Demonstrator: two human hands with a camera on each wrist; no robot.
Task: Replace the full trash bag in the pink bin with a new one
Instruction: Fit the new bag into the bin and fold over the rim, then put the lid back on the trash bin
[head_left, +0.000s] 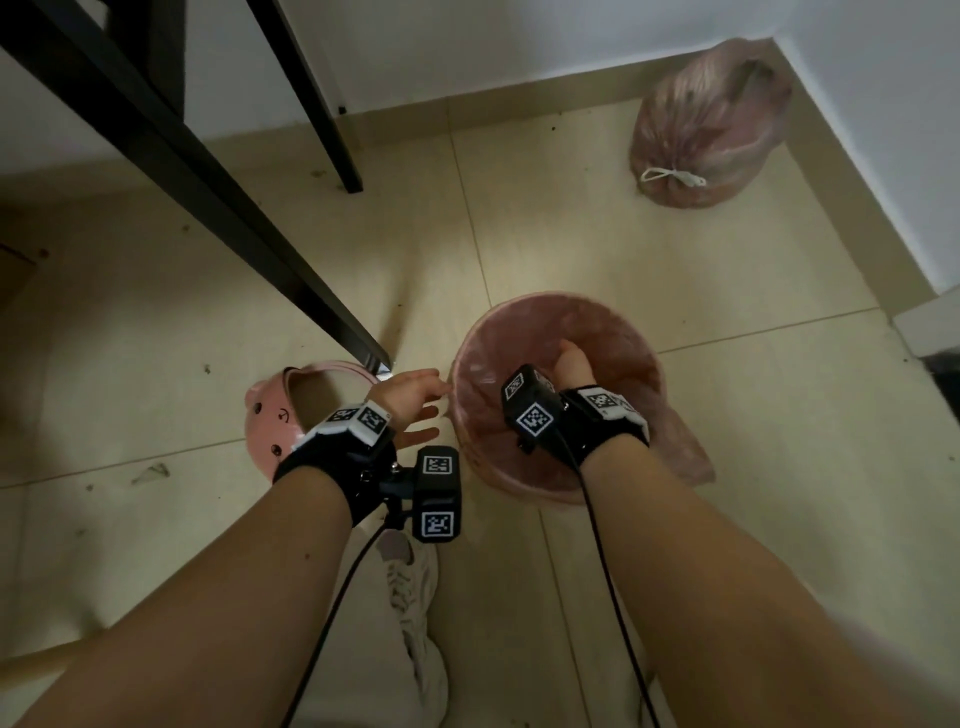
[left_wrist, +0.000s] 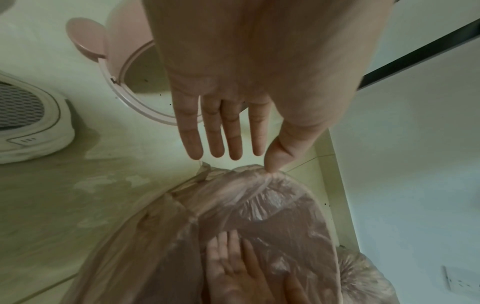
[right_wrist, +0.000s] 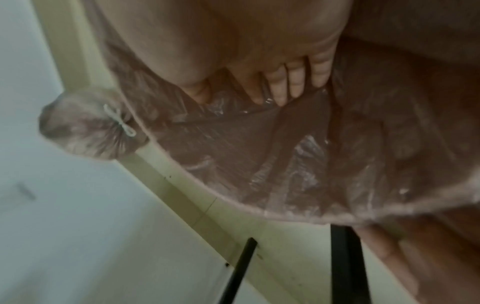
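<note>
Pink bin, crinkled translucent pink liner inside

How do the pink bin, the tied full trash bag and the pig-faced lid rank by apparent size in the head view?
1. Pink bin, lined with the new bag, looks largest.
2. Tied full trash bag, though it lies farther from the camera, so the ranking is unsure.
3. Pig-faced lid, partly hidden behind the left hand.

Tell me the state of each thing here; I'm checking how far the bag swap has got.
Full trash bag: tied shut with a white string, out of the bin, on the floor in the corner.
Pink bin: upright, open, lined.
New bag: inside the bin, edge folded over the rim.
Bin lid: off, on the floor beside the bin.
Left hand: fingers straight, thumb touching the bag's edge.
Right hand: inside the bin, fingers flat against the liner.
</note>
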